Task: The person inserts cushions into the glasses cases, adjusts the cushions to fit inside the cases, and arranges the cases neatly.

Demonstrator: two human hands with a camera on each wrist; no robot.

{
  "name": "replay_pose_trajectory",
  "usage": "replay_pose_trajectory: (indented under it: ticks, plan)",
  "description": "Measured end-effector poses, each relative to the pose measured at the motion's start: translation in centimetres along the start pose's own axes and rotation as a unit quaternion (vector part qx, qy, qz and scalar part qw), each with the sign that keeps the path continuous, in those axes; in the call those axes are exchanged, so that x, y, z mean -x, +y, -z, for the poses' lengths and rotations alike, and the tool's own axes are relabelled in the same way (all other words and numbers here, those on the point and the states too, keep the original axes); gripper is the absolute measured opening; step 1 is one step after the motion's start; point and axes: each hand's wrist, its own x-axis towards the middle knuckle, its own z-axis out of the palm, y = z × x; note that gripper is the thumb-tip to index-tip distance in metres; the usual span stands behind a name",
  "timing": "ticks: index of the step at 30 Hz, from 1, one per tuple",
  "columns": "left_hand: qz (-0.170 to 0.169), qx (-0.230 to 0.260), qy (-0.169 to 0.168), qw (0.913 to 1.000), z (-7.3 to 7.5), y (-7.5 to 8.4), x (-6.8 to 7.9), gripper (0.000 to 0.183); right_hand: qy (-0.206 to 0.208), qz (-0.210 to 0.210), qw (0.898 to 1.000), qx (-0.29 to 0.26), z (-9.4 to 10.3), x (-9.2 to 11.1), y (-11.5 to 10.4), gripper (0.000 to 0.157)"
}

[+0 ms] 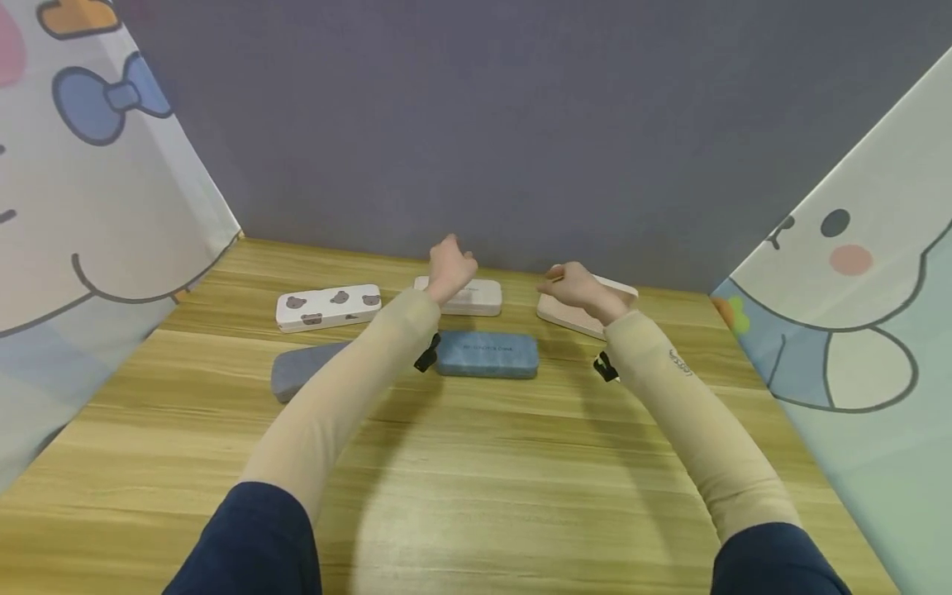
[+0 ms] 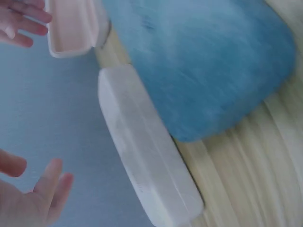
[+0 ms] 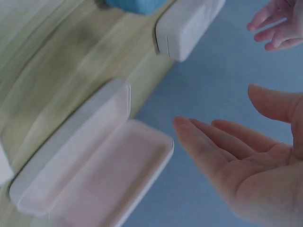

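Observation:
My left hand (image 1: 450,268) hovers over the back-middle white glasses case (image 1: 483,299), its fingers loosely bent and holding nothing. In the left wrist view that case, lid closed, lies beside the fingers. On the right, my right hand (image 1: 578,287) is at a pale pink glasses case (image 1: 559,312), which stands with its lid raised and its pink lining (image 3: 109,175) showing. The right wrist view has the fingers extended and thumb apart, fingertips close to the rim of the case, nothing in the palm.
A blue glasses case (image 1: 487,355) lies in front of the white one. To the left are a white case with bear prints (image 1: 327,307) and a grey-blue case (image 1: 305,368), partly hidden by my left sleeve. A grey panel (image 1: 521,132) rises behind the wooden table (image 1: 506,479).

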Motion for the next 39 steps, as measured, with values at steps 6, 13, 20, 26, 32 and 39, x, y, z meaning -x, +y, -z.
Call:
replay_pose_trajectory:
  ticks: [6, 13, 20, 26, 32, 39]
  plan:
    - [-0.012, 0.014, 0.003, 0.9998, -0.7, 1.6, 0.4, 0.052, 0.026, 0.003, 0.999, 0.023, 2.2, 2.2, 1.4, 0.055]
    - [-0.037, 0.000, -0.009, 0.9993, -2.6, 2.7, 1.3, 0.050, 0.039, -0.010, 0.999, 0.037, 3.5, 4.6, 2.5, 0.057]
    - [-0.066, -0.044, -0.018, 0.9967, -4.6, 4.3, 2.2, 0.050, 0.035, -0.015, 0.999, 0.028, 4.8, 6.5, 4.3, 0.063]
    - [-0.094, -0.106, -0.032, 0.9894, -6.0, 5.6, 2.6, 0.049, 0.044, -0.023, 0.998, 0.038, 5.5, 7.9, 5.7, 0.065]
    - [-0.114, -0.123, -0.057, 0.9842, -7.6, 6.4, 3.2, 0.047, 0.055, -0.021, 0.996, 0.065, 5.8, 9.5, 6.8, 0.065]
    - [-0.135, -0.138, -0.071, 0.9786, -9.7, 7.3, 3.7, 0.046, 0.076, -0.016, 0.994, 0.072, 6.1, 10.6, 8.7, 0.062]
